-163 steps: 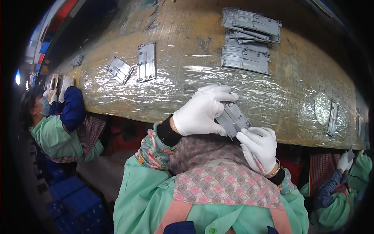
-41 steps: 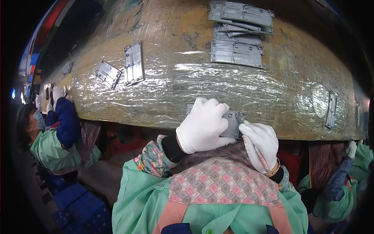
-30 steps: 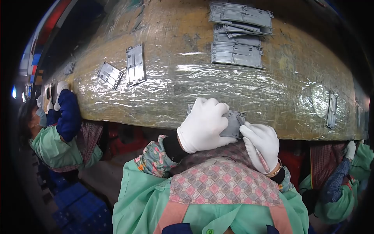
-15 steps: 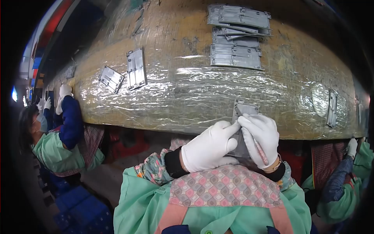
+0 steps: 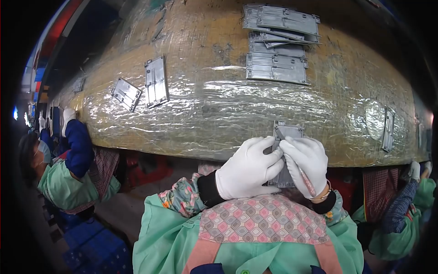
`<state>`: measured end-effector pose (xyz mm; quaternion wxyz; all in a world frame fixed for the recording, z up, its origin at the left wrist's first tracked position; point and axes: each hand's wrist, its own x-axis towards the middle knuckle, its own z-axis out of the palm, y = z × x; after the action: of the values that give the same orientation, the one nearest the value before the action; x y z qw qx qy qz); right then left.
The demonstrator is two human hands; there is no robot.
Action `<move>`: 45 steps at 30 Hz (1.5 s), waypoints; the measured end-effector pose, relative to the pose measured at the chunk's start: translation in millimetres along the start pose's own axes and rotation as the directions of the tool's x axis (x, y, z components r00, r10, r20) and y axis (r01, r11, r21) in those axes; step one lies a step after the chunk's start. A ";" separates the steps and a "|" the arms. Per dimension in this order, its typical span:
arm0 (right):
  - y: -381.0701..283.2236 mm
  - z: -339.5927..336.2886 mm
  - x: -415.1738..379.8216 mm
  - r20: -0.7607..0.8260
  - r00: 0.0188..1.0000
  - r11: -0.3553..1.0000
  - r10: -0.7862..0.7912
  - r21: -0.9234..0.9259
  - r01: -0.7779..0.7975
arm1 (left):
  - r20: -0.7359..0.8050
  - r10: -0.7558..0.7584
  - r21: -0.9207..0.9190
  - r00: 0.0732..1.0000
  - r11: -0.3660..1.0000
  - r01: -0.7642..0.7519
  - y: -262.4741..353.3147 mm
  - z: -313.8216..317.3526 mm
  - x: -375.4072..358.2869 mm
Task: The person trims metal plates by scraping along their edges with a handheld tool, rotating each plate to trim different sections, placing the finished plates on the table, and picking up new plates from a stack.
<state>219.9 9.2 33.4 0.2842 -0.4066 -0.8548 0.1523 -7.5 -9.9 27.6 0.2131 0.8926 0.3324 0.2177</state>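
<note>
A grey moulded panel (image 5: 293,131) sticks out over the table's near edge in front of me, partly hidden under my gloved hands. My left hand (image 5: 246,170) grips it by its left side, thumb and forefinger bent over its face. In my right hand (image 5: 309,157) is a slim knife-like tool (image 5: 306,181) with a pink-patterned handle. Its flat grey blade lies over the panel's upper left part, just beyond my right fingertips. Both hands are closed, and the left thumb is close to the right fingertips.
Several similar grey panels (image 5: 276,68) lie overlapping at the back of the film-covered table (image 5: 219,123). One panel (image 5: 156,82) and a smaller one (image 5: 126,93) lie to the left, another (image 5: 388,130) at the right. Co-workers (image 5: 59,180) sit along both sides; blue crates (image 5: 98,242) stand lower left.
My left hand's thumb and forefinger have opened wider and shifted on the panel's left side. The panel sits slightly lower in view; the tool stays in my right hand.
</note>
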 end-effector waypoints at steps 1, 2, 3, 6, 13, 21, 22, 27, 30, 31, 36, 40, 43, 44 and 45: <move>-0.5 1.6 -0.8 -0.001 1.000 1.000 0.008 -0.010 -0.008 | -0.001 0.002 0.000 1.000 1.000 -0.002 -0.6 1.7 -0.1; -0.6 2.0 -1.2 -0.003 1.000 1.000 0.007 -0.012 -0.007 | -0.024 0.000 -0.010 1.000 1.000 -0.001 -1.3 4.7 -1.1; -1.1 2.4 -2.1 -0.031 0.999 0.999 0.036 -0.001 -0.037 | -0.046 -0.003 -0.021 0.999 1.000 0.003 -1.2 7.0 -2.6; -1.6 -1.5 -4.0 -0.046 0.996 0.997 0.074 0.010 -0.073 | -0.078 -0.015 0.000 0.997 1.000 0.015 0.5 10.8 -4.9; -1.7 -3.6 3.3 0.055 0.998 0.999 0.006 -0.032 -0.005 | -0.064 0.001 0.016 0.998 1.000 0.000 -0.8 10.6 -5.1; 2.9 -3.1 1.5 -0.142 0.981 0.989 0.135 0.086 -0.124 | -0.090 -0.016 0.079 0.996 0.997 0.023 2.3 10.0 -4.9; 5.4 -2.5 1.4 -0.190 0.963 0.972 0.190 0.171 -0.158 | -0.091 -0.016 0.077 0.996 0.997 0.023 1.8 9.9 -4.4; 0.2 6.5 22.0 0.033 0.760 0.569 0.649 0.642 -0.514 | -0.046 -0.013 0.100 0.999 0.995 0.018 2.0 12.0 -1.7; 1.7 7.5 37.6 0.091 0.742 0.543 0.664 0.624 -0.562 | -0.061 0.001 0.109 0.998 0.994 0.006 0.4 13.7 -2.7; 2.6 8.3 39.6 0.112 0.714 0.518 0.691 0.613 -0.597 | -0.062 -0.002 0.107 0.998 0.994 0.009 0.0 13.6 -3.1; 2.7 4.7 54.4 0.225 0.548 0.312 0.805 0.625 -0.715 | -0.051 0.023 0.105 0.998 0.994 -0.018 -3.9 15.9 -3.7; 5.4 4.1 57.2 0.281 0.523 0.225 0.804 0.672 -0.706 | -0.029 0.025 0.098 0.999 0.995 -0.022 -4.6 16.6 -3.2; 3.1 1.5 61.4 0.304 0.491 0.173 0.817 0.683 -0.710 | -0.022 0.029 0.100 0.999 0.995 -0.027 -4.7 16.1 -3.3; 2.7 1.3 61.9 0.305 0.490 0.172 0.817 0.681 -0.712 | -0.013 0.032 0.109 0.999 0.994 -0.031 -4.7 15.2 -3.0; 2.5 1.2 62.4 0.306 0.489 0.172 0.817 0.680 -0.713 | -0.004 0.036 0.118 0.999 0.992 -0.036 -4.9 14.9 -2.8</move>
<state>189.0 59.4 53.8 0.3596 -0.6339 -0.3686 0.5771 -4.0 -11.9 12.2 0.1550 0.9089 0.3291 0.2041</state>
